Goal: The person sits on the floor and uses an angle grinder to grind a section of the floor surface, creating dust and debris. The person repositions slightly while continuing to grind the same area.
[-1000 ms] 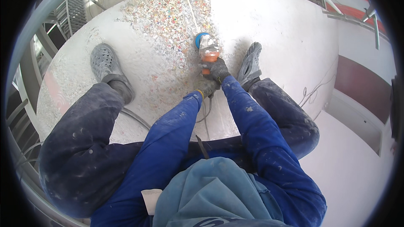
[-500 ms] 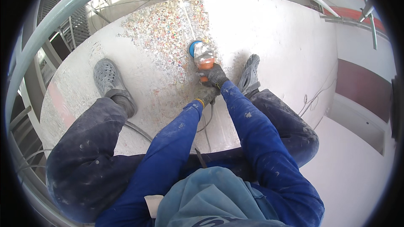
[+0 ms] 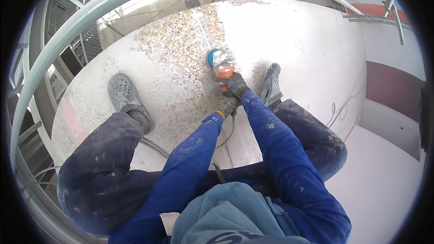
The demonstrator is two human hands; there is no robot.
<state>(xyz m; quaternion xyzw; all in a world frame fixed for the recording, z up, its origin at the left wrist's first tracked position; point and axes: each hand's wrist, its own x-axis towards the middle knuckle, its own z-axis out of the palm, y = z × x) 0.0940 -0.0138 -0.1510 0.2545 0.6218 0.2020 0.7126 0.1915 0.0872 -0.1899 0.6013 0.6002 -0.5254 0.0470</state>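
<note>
An orange-bodied angle grinder with a silver, tape-like wrapped head lies against the curved surface. Its blue disc touches the boundary between a speckled patch and white coating. My right hand, in a dark dusty glove, is wrapped round the orange body. Lower down, my left hand, in a greyish glove with a yellow cuff, closes round the rear of the tool. Its fingers are partly hidden by the right hand. A cord hangs down from the grinder's rear.
The curved white surface has a multicoloured speckled patch. My grey clogs rest on it, either side of the grinder. Scaffold tubing arches across the left and top. A thicker cable runs beneath my left leg, and thin wires lie at right.
The whole view has shifted slightly, so the scene sits a little lower and further right. Both hands keep their hold on the grinder, which stays near the same patch edge.
</note>
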